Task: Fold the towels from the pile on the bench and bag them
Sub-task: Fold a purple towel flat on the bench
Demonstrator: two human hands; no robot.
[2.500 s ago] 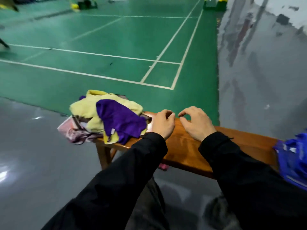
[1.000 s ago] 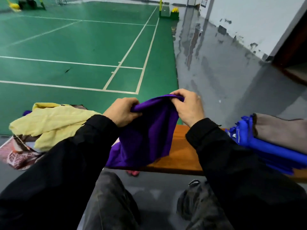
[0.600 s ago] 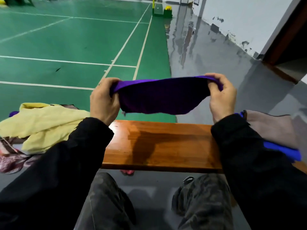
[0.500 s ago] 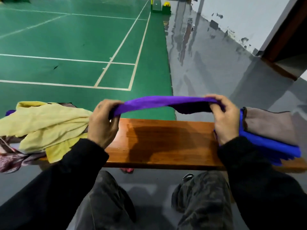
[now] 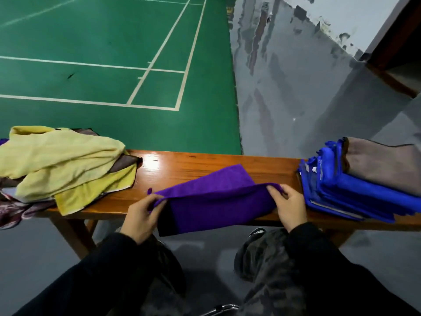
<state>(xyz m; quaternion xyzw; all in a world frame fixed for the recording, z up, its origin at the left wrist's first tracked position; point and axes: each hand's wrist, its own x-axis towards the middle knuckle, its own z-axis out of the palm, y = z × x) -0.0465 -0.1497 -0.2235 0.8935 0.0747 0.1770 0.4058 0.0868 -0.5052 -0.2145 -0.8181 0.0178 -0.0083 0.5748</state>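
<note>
Honestly, not far in. My left hand (image 5: 141,215) and right hand (image 5: 289,207) each pinch a corner of the purple towel (image 5: 218,197) across the bench (image 5: 262,165), mid-fold. Pile (image 5: 61,163) still waiting; bag (image 5: 355,192) (blue, I think) sits right.

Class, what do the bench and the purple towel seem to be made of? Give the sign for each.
Bench: apparently varnished wood; brown grain lines, glossy glare.
Purple towel: soft matte cloth, perhaps microfibre; it drapes and folds limply over the edge.
</note>
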